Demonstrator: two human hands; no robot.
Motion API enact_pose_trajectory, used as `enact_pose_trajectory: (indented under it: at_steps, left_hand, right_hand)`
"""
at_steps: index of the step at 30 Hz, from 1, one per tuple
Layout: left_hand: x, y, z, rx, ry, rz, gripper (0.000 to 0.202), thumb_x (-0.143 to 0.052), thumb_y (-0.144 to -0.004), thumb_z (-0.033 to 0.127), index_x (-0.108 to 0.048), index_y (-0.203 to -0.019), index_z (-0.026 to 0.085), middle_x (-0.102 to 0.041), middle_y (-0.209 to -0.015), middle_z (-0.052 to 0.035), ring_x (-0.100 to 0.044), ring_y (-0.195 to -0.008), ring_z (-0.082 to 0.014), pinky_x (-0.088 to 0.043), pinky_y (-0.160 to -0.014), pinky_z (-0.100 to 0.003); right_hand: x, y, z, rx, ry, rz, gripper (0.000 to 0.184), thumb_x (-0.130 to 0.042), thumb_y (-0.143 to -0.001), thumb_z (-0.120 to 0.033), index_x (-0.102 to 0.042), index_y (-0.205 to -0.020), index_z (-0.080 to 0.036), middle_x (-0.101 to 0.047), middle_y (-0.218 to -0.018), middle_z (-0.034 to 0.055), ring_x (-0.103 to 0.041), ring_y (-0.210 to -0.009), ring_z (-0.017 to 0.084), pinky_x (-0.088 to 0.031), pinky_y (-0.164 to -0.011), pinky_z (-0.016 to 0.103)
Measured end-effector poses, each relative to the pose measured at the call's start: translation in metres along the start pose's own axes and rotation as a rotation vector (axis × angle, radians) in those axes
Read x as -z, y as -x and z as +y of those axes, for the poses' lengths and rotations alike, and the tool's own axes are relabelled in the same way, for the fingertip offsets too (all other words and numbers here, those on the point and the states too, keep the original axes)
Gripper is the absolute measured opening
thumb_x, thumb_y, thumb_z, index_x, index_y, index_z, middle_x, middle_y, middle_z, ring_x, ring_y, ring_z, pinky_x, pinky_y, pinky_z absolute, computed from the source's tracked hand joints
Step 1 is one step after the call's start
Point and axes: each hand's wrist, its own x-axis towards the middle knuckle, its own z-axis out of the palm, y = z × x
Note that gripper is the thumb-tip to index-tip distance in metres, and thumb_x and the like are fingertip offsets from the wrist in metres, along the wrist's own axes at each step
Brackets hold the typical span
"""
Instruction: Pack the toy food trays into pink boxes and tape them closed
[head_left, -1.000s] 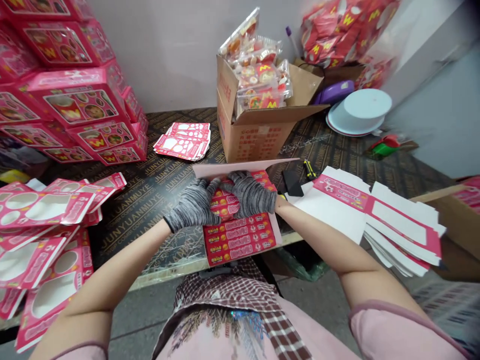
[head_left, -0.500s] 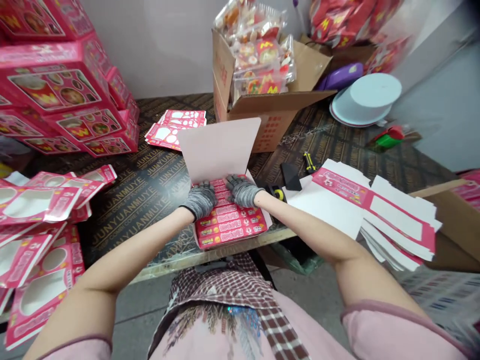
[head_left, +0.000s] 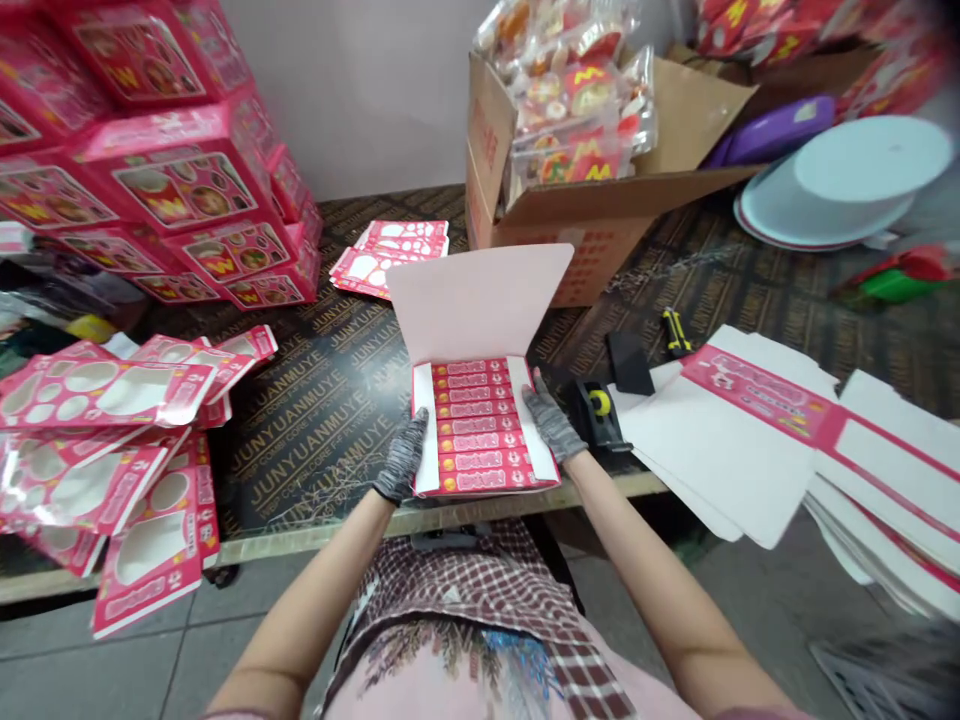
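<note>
Box, open, lid raised beyond the hands; red packs inside, long axes from left hand to right hand, both clasping box sides.

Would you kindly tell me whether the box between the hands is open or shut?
The box is open: its pale lid stands raised, exposing the pink packs inside.
</note>
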Motion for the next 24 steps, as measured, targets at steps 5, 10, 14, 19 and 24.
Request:
enact_pose_trajectory:
  at_steps: [5,10,14,19,24]
  left_hand:
    - [0.028,-0.055,0.039,-0.393,-0.232,-0.081,0.125,-0.095,-0.049,0.043,-0.030,-0.155,0.034,-0.045,-0.158,-0.0087,-0.051,-0.138,-0.0315,-0.049,-0.109,-0.046]
    - [0.067,-0.080,0.086,-0.663,-0.717,-0.341,0.059,-0.083,-0.070,0.056,-0.072,-0.116,0.021,-0.067,-0.129,-0.0135,-0.062,-0.121,-0.0305,-0.046,-0.110,-0.049]
    - [0.065,-0.070,0.103,-0.736,-1.099,-0.397,0.046,-0.061,-0.089,0.059,-0.077,-0.109,0.021,-0.070,-0.124,-0.0152,-0.064,-0.119,-0.0298,-0.050,-0.106,-0.050]
    - [0.023,-0.009,0.047,-0.803,-1.515,-0.240,0.063,-0.065,-0.088,0.058,-0.058,-0.142,0.025,-0.048,-0.155,-0.0142,-0.036,-0.148,-0.0395,-0.017,-0.122,-0.068]
    - [0.030,0.066,-0.008,-0.930,-1.609,-0.223,0.052,-0.053,-0.099,0.040,-0.049,-0.150,0.026,-0.038,-0.163,-0.0128,-0.024,-0.156,-0.0330,-0.020,-0.125,-0.060]
  right_hand:
    - [0.004,-0.030,-0.017,-0.146,-0.552,-0.010,0.095,-0.079,-0.064,-0.045,-0.042,-0.152,-0.032,-0.058,-0.147,0.0015,-0.060,-0.131,0.026,-0.046,-0.114,0.048]
    - [0.006,-0.037,-0.022,0.036,-0.695,0.035,0.035,-0.077,-0.065,-0.054,-0.072,-0.083,-0.024,-0.065,-0.140,0.0048,-0.054,-0.136,0.033,-0.039,-0.117,0.051]
    - [0.012,-0.001,-0.019,0.065,-0.514,-0.023,0.044,-0.072,-0.075,-0.065,-0.077,-0.089,-0.024,-0.051,-0.155,0.0042,-0.045,-0.145,0.035,-0.034,-0.120,0.051]
    - [0.034,0.072,-0.012,0.199,-0.012,-0.158,0.057,-0.066,-0.085,-0.065,-0.072,-0.128,-0.028,-0.027,-0.168,0.0032,-0.013,-0.159,0.030,-0.017,-0.128,0.051]
    - [0.052,0.111,-0.008,0.378,0.369,-0.199,0.064,-0.064,-0.087,-0.065,-0.064,-0.139,-0.028,-0.028,-0.168,0.0057,-0.006,-0.159,0.034,-0.015,-0.126,0.061]
